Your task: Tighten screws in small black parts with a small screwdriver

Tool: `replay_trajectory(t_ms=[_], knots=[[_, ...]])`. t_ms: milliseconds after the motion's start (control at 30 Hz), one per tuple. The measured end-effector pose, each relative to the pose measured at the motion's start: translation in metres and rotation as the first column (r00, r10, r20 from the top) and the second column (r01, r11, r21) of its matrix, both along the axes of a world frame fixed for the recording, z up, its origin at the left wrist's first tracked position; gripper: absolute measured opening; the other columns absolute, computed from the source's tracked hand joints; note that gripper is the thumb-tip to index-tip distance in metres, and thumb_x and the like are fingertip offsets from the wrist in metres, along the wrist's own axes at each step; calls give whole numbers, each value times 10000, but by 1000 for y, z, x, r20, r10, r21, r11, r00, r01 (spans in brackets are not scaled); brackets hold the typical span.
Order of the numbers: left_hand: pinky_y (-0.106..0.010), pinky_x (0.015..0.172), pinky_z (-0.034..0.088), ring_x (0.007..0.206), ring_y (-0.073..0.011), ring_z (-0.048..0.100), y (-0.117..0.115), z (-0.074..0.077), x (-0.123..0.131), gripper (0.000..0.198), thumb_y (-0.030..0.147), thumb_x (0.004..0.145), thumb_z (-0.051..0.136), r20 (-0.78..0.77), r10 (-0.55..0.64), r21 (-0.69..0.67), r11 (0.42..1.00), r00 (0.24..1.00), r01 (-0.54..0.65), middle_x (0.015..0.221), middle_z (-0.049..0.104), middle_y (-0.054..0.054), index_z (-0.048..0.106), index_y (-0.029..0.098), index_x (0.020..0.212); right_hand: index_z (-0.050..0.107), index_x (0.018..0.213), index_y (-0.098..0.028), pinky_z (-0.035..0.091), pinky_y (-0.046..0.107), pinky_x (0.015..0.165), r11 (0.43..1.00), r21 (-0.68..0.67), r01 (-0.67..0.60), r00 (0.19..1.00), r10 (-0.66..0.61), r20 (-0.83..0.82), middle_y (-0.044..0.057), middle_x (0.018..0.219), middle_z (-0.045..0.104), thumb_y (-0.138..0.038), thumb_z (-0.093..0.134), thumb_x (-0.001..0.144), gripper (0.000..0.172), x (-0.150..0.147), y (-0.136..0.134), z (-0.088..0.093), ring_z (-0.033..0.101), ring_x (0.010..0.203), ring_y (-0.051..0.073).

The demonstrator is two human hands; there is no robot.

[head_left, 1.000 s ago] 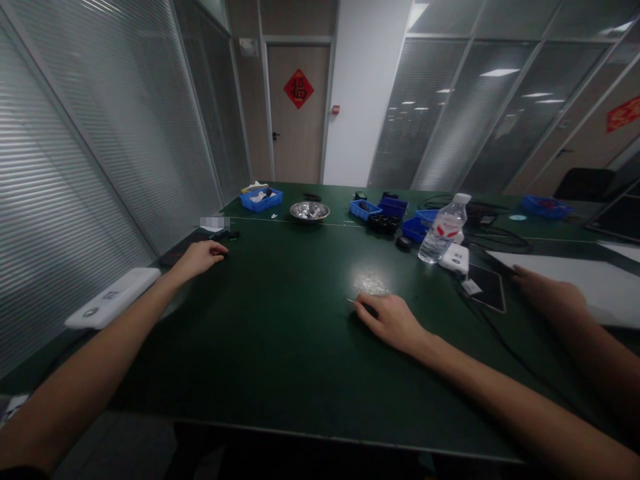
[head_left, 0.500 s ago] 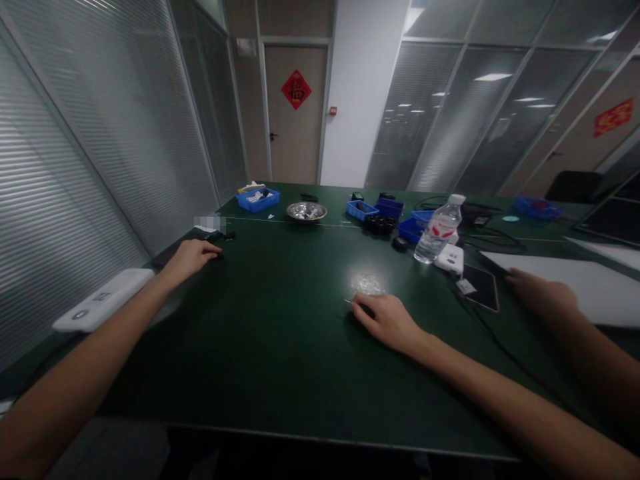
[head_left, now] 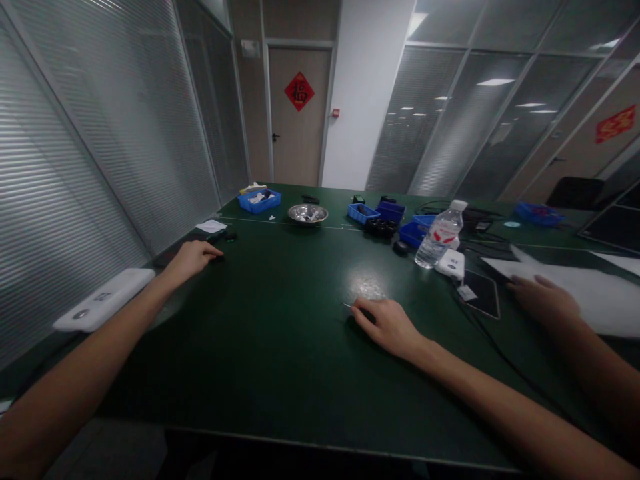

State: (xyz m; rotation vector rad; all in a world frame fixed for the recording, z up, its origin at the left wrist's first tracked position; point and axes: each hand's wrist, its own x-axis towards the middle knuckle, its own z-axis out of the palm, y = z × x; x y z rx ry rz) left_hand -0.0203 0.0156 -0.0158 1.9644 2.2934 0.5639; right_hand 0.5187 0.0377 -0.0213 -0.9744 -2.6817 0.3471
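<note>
At the left side of the green table, my left hand rests with its fingers together, pinching down on a small black object at the fingertips. Its kind is too dark to make out. My right hand lies on the table right of the middle, fingers curled and closed. A thin, shiny metal rod sticks out from between its thumb and forefinger, pointing left. The rest of the rod is hidden inside the hand.
Another person's hand is by the white papers at right. A water bottle, a white device and a black tablet stand nearby. Farther back are a metal bowl and a blue basket.
The other person's hand has shifted slightly, and a sheet under it is lifted at its edge. The dark flat thing by that hand no longer shows. Both my hands stay in place.
</note>
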Motion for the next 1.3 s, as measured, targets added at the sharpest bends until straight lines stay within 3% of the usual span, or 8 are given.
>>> replay_trajectory(t_ms=[200,400,633,1067,1300], knots=[[-361,1051,477,1119,-267,676,0,-1,-1,334,202,850,566,27,36,-11,999,999,-35,1190,755,-50,808,235,1077,660,992,-209,391,283,646,1000,16,-3,1000,2,11,10,732,654,-426,370,1047,366,-1,0,1,600,632,144],[-348,977,516,1057,-264,699,6,-4,-11,361,309,814,662,105,117,-87,990,988,-108,1156,764,-61,779,233,1147,653,988,-208,385,276,639,1000,-3,-6,1000,6,-1,4,720,638,-431,366,1051,369,1,-1,1,591,624,141],[-287,812,559,915,-229,726,8,-7,-20,473,422,772,683,165,118,-192,978,979,-86,1086,774,-76,758,209,1188,654,990,-209,390,277,643,1000,-11,0,1000,0,1,5,725,641,-427,374,1048,360,1,-2,4,593,628,141],[-319,923,538,1028,-266,717,4,2,-4,316,415,813,680,-20,-3,-142,990,1000,0,1136,777,-58,816,250,1046,654,1005,-212,410,279,654,1000,-29,-3,1000,3,5,16,768,671,-434,360,1054,371,1,-1,4,600,644,146],[-319,868,548,974,-265,727,6,-2,2,302,332,825,647,-91,-28,-137,990,995,15,1094,782,-85,815,222,1051,644,982,-209,401,280,662,1000,-11,-3,1000,3,15,9,736,652,-424,366,1052,359,0,-1,3,602,640,145]])
